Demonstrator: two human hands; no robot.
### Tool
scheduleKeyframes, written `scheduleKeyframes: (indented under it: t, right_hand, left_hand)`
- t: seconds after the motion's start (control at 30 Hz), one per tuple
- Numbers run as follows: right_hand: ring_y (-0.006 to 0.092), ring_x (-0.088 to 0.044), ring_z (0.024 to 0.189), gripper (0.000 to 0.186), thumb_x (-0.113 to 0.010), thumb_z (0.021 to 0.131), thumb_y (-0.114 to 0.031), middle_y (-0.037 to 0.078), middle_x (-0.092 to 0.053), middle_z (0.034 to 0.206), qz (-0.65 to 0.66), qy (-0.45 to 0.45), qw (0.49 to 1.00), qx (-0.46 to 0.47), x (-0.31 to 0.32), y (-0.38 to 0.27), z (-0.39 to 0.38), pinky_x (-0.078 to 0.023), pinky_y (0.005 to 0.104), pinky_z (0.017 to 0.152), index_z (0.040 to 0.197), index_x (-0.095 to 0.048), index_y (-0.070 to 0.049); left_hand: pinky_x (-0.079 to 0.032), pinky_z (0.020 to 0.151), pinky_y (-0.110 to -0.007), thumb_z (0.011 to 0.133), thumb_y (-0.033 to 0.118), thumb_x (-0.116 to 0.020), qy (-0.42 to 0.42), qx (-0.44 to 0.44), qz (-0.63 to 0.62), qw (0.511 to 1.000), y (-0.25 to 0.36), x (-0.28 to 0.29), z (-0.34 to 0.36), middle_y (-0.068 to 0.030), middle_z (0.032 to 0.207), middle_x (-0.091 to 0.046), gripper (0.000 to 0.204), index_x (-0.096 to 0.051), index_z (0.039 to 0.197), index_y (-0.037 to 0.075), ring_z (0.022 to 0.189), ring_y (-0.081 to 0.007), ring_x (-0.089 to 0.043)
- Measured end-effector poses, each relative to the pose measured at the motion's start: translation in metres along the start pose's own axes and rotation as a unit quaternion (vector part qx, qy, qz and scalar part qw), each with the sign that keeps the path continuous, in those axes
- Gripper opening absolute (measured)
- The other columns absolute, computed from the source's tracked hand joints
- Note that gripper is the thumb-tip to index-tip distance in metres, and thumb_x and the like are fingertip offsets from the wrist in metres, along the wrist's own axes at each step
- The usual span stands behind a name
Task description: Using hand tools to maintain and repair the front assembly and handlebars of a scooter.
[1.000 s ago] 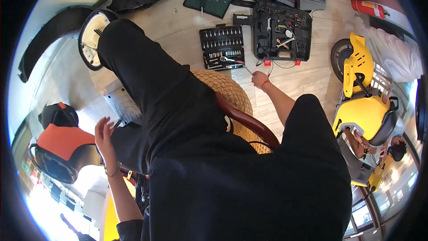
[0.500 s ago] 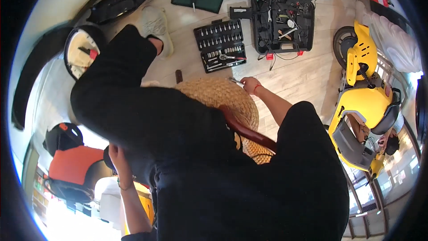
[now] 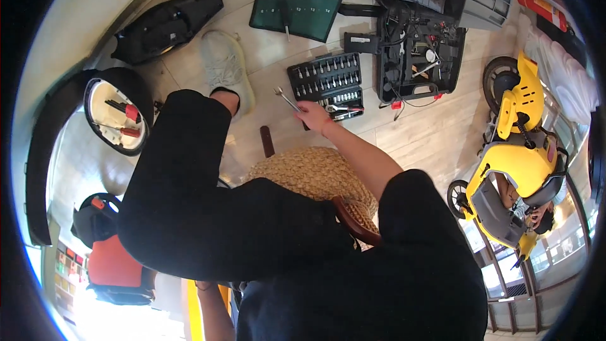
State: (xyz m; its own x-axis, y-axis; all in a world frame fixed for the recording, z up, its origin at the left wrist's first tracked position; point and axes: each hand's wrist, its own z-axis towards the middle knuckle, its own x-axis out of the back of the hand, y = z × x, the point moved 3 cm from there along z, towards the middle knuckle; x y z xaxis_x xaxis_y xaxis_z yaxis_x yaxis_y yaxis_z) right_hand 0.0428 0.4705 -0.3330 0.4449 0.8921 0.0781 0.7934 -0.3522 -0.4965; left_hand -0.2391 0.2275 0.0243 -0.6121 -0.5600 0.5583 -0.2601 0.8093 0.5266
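My right hand [image 3: 314, 118] is closed around the shank of a steel wrench [image 3: 288, 99], whose open jaw points up and left. It hovers over the lower left corner of a black socket set case [image 3: 325, 66], where rows of sockets and a ratchet with a red-marked handle lie. Beyond it, a green wrench pouch [image 3: 297, 12] lies spread on the floor, with several wrenches showing in its slots. Of my left arm only the forearm [image 3: 216, 312] and wrist show at the bottom; my bent leg hides the fingers.
Right of the sockets stands an open black tool case [image 3: 420, 66]. A woven straw seat [image 3: 303, 170] sits below my right forearm. Yellow scooter [image 3: 517, 164] with a person behind it at right. White-lined round shell [image 3: 117, 117] holding red-handled tools, and a black panel [image 3: 167, 25], at left.
My right hand has moved from the seat's edge up and left to the socket case, carrying the wrench. My left hand has slipped behind my leg. The whole view has shifted.
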Motion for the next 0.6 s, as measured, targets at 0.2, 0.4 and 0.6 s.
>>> scheduleKeyframes:
  t: [0.2,0.4,0.6]
  right_hand:
    - [0.0228,-0.064,0.079,0.030,-0.062,0.078,-0.016,0.013,-0.065,0.084,0.024,0.204,0.979,-0.009,-0.020,-0.061,0.076,-0.050,0.0332,0.071,0.105,-0.061,-0.004]
    - [0.0343,-0.060,0.092,0.023,-0.056,0.074,-0.008,0.019,-0.061,0.095,-0.197,0.291,0.931,0.105,-0.032,-0.122,0.080,-0.049,0.0426,0.078,0.097,-0.059,-0.005]
    - [0.0355,-0.060,0.088,0.013,-0.053,0.076,-0.005,0.019,-0.061,0.090,-0.217,0.248,0.940,0.086,-0.002,-0.128,0.100,-0.049,0.0427,0.077,0.088,-0.056,-0.005]
  left_hand:
    - [-0.044,0.087,-0.031,0.093,0.023,-0.046,0.029,0.021,-0.035,0.999,0.021,-0.020,-0.007,-0.0137,0.112,-0.058,0.034,-0.051,0.118,0.001,0.102,-0.0223,-0.056]
    - [-0.045,0.087,-0.031,0.093,0.023,-0.045,0.063,0.052,-0.065,0.995,0.030,-0.013,-0.021,-0.0139,0.111,-0.058,0.033,-0.051,0.117,0.001,0.103,-0.0224,-0.056]
    - [-0.045,0.086,-0.031,0.093,0.023,-0.044,0.118,0.086,-0.097,0.984,0.044,-0.013,-0.013,-0.0140,0.110,-0.058,0.033,-0.052,0.117,0.001,0.104,-0.0226,-0.055]
